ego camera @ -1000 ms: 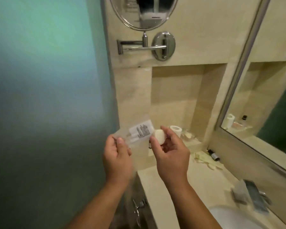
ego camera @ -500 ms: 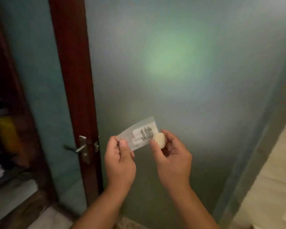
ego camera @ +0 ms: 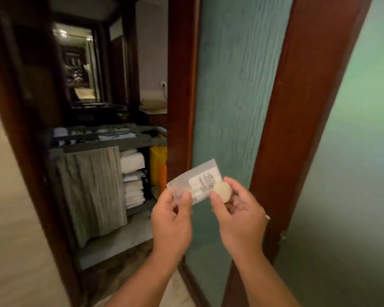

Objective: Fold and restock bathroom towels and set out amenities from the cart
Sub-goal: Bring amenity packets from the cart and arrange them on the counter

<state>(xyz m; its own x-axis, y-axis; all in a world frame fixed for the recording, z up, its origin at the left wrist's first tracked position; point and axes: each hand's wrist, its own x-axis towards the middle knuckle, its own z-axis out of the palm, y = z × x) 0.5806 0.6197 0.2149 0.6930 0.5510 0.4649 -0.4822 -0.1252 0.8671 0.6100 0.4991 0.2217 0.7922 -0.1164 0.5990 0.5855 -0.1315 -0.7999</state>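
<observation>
My left hand (ego camera: 173, 220) pinches the lower left corner of a small clear plastic packet (ego camera: 197, 180) with a white printed label. My right hand (ego camera: 238, 214) holds a small round pale soap (ego camera: 224, 191) between thumb and fingers, right beside the packet's right end. Both are held up in front of a teal wall. The grey housekeeping cart (ego camera: 102, 140) stands outside the doorway at left, with a stack of folded white towels (ego camera: 132, 173) on its shelves.
A dark wooden door frame (ego camera: 180, 85) borders the doorway, and a wood-edged frosted glass door (ego camera: 353, 151) stands at right. A grey cloth (ego camera: 93, 191) hangs over the cart's front. A yellow bag (ego camera: 157, 162) hangs on the cart's right side.
My view has swung left from the sink counter, past the frosted door, to the doorway and cart. Both hands keep the same hold on the packet and the soap.
</observation>
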